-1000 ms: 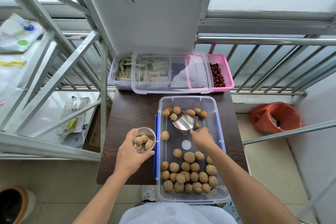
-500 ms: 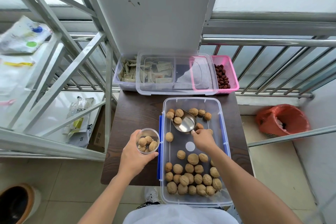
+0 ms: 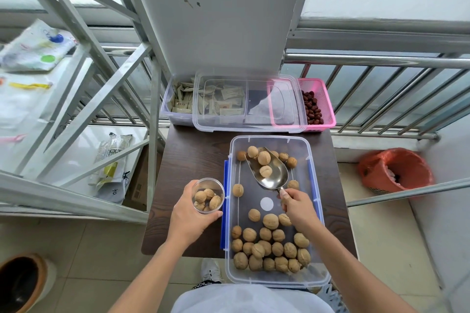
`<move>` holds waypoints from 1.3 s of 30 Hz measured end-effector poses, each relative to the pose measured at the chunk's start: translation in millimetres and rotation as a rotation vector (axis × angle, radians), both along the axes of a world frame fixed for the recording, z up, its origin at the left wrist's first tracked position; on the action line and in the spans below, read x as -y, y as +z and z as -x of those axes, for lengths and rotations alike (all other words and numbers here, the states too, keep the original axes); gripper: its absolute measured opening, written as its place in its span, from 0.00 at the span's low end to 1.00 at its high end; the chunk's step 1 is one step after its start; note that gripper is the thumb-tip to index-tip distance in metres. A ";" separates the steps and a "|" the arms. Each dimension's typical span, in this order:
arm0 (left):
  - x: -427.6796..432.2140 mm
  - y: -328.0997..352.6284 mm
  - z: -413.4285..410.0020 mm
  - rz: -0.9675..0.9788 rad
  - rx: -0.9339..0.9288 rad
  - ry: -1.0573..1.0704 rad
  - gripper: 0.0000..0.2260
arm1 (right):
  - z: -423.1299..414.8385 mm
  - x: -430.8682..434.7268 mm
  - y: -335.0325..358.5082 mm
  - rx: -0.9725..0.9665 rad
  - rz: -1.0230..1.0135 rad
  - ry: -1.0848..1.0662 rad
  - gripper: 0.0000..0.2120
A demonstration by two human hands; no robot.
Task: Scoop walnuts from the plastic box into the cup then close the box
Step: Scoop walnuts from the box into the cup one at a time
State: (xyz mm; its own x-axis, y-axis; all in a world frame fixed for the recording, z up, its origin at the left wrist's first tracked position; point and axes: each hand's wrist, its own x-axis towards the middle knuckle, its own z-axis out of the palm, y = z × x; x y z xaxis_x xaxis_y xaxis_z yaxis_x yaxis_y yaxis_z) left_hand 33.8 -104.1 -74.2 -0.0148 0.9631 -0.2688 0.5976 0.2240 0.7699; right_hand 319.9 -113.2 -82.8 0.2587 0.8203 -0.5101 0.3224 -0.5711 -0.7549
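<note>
A clear plastic box [image 3: 315, 211] with blue side clips lies open on the small dark table [image 3: 188, 160]. Walnuts [image 3: 269, 251] are heaped at its near end, and a few more lie at the far end. My right hand [image 3: 298, 207] grips the handle of a metal scoop [image 3: 270, 173], which sits in the far end with two walnuts in its bowl. My left hand [image 3: 189, 213] holds a clear cup [image 3: 208, 194] just left of the box, with several walnuts inside. The box's clear lid [image 3: 248, 104] rests across the containers behind.
Behind the box stand a clear tub of sachets [image 3: 178, 101] and a pink basket of red dates [image 3: 319, 105]. A metal railing [image 3: 381, 58] runs behind, a metal rack [image 3: 76, 99] stands left, and an orange bin [image 3: 395, 170] sits on the floor at right.
The scoop has pushed in under the far walnuts and now holds two of them. The cup in my left hand has hardly moved.
</note>
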 end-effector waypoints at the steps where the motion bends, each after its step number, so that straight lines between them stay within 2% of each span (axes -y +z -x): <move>1: 0.2 -0.2 0.2 0.000 0.000 0.002 0.42 | -1.1 1.9 2.9 0.004 -0.008 0.004 0.20; 11: 1.3 2.3 -0.6 0.007 0.010 -0.003 0.41 | -13.5 15.7 43.6 0.138 0.008 0.147 0.19; 17: 0.4 5.1 -2.1 0.008 0.012 -0.006 0.40 | -12.0 16.2 71.2 0.107 0.026 0.249 0.18; 22: 2.0 6.1 -0.5 0.013 0.015 -0.006 0.39 | -2.9 14.5 91.8 0.153 0.032 0.418 0.16; 29: 8.1 7.1 -0.1 -0.006 0.013 -0.008 0.39 | 2.4 11.4 116.6 0.294 0.070 0.626 0.20; 39: 12.7 8.2 1.9 -0.041 0.015 -0.005 0.38 | 3.4 10.3 128.0 0.336 0.076 0.665 0.19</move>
State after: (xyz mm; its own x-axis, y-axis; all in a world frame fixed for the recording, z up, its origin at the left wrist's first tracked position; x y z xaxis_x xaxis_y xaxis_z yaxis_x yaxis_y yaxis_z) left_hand 31.9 -116.8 -66.0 -0.0061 0.9734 -0.2289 0.5873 0.1888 0.7871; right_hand 316.5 -123.6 45.2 -0.1271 0.8238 -0.5525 0.8243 -0.2221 -0.5208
